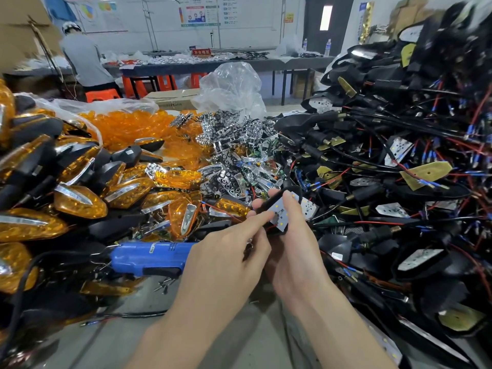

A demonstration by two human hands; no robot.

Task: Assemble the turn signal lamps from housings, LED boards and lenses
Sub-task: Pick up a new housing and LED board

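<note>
Both hands meet at the middle of the bench over one black housing (pixel 271 202) with a white LED board (pixel 279 214) seated in it. My right hand (pixel 295 243) grips the housing from the right, its thumb lying on the board. From the left, my left hand (pixel 229 257) pinches the housing's edge, index finger pressing the board. Black housings with wires and boards (pixel 399 161) are heaped on the right. Chrome reflectors (pixel 234 155) lie in a pile behind, and loose amber lenses (pixel 127 126) behind those to the left.
Finished amber-and-black lamps (pixel 80 182) are stacked on the left. A blue electric screwdriver (pixel 151 255) lies just left of my left hand, with loose screws (pixel 165 284) below it. A clear plastic bag (pixel 231 86) stands behind. A person works at a far table (pixel 186 66).
</note>
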